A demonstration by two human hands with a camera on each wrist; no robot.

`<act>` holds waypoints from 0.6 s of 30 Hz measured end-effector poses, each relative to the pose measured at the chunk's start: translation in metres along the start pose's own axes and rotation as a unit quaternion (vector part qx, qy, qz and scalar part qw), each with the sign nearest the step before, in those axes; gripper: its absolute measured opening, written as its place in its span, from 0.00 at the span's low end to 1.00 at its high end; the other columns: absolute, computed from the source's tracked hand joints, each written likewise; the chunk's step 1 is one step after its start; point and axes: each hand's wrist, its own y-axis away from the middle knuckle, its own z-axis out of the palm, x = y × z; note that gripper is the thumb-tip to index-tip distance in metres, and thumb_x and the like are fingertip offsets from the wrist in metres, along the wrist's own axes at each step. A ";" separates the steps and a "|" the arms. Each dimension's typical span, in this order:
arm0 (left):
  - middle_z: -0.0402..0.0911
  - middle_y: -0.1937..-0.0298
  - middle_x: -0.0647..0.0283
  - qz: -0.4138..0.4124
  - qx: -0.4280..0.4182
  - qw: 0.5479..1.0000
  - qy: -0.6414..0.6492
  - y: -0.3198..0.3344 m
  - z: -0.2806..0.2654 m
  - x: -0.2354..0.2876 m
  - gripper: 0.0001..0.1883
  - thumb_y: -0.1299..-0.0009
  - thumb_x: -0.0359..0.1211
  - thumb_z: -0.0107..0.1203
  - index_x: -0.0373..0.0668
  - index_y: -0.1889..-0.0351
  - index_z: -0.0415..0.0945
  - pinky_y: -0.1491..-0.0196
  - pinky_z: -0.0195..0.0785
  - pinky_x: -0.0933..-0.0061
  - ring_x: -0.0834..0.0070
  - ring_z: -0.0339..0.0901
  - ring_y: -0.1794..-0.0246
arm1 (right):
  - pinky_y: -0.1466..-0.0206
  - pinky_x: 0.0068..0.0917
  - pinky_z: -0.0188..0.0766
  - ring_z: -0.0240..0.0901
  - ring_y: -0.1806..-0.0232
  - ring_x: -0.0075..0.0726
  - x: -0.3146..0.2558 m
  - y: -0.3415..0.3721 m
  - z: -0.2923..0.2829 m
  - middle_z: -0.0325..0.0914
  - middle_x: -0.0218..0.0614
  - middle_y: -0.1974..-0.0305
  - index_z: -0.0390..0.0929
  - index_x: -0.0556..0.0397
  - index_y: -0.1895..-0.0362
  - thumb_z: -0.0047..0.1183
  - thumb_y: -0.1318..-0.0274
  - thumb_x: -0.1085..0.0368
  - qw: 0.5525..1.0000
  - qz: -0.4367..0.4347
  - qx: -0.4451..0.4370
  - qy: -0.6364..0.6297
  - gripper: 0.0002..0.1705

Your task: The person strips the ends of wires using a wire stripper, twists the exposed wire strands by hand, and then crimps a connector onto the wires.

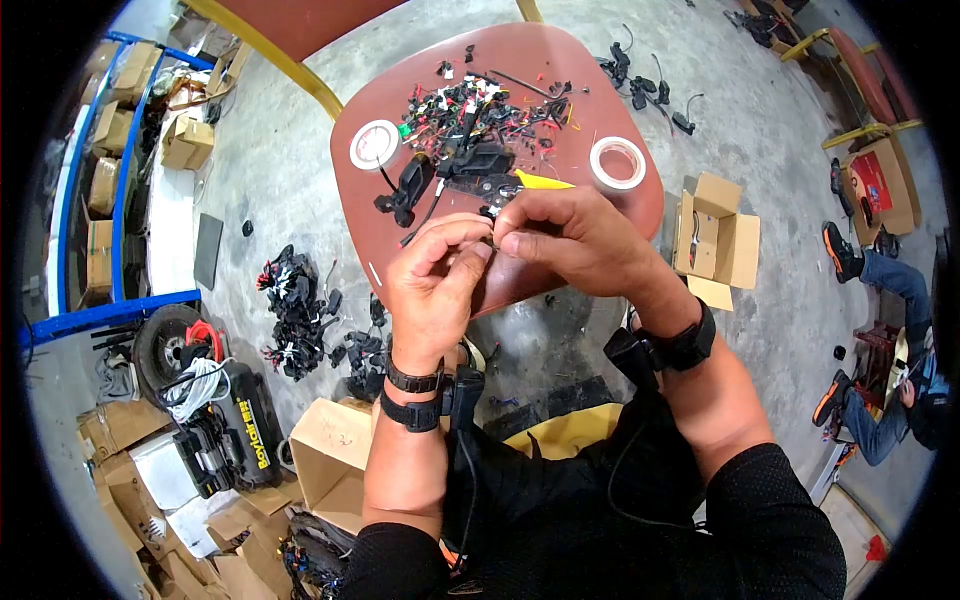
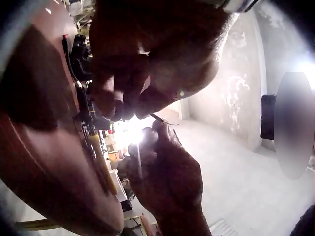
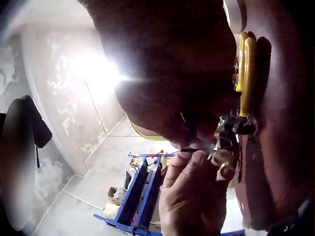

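Note:
My left hand point(image 1: 435, 280) and right hand point(image 1: 565, 235) meet fingertip to fingertip over the near part of the red-brown table point(image 1: 620, 240). Between them is a short, thin dark wire point(image 2: 157, 118), pinched by thumb and fingers on both sides; fingers hide most of it in the head view. Just beyond the hands lie pliers with yellow handles point(image 3: 248, 73), their dark head beside black connector housings point(image 1: 480, 160). A black part with a cable point(image 1: 405, 190) lies left of these.
A pile of wire scraps and connectors point(image 1: 480, 105) covers the table's far half, between two white tape rolls point(image 1: 375, 145) point(image 1: 617, 164). An open cardboard box point(image 1: 715, 235) stands on the floor at right. Black cable assemblies point(image 1: 295, 310) lie on the floor at left. Another person point(image 1: 900, 330) sits far right.

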 end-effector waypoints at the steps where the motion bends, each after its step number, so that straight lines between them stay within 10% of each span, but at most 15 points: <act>1: 0.84 0.54 0.60 -0.011 0.012 1.000 0.016 0.001 0.000 -0.002 0.08 0.32 0.18 0.56 0.34 0.56 0.82 0.54 0.72 0.79 0.79 0.78 0.56 | 0.58 0.27 0.73 0.78 0.64 0.27 -0.002 0.000 0.000 0.83 0.37 0.68 0.80 0.58 0.61 0.56 0.38 0.66 1.000 -0.001 -0.003 0.003 0.08; 18: 0.85 0.55 0.59 0.035 0.172 0.984 -0.018 0.003 0.002 0.000 0.08 0.34 0.16 0.60 0.34 0.59 0.82 0.49 0.72 0.75 0.76 0.80 0.54 | 0.57 0.42 0.74 0.78 0.61 0.52 0.011 -0.004 0.010 0.79 0.40 0.67 0.78 0.53 0.66 0.56 0.43 0.66 0.965 -0.137 0.046 0.217 0.04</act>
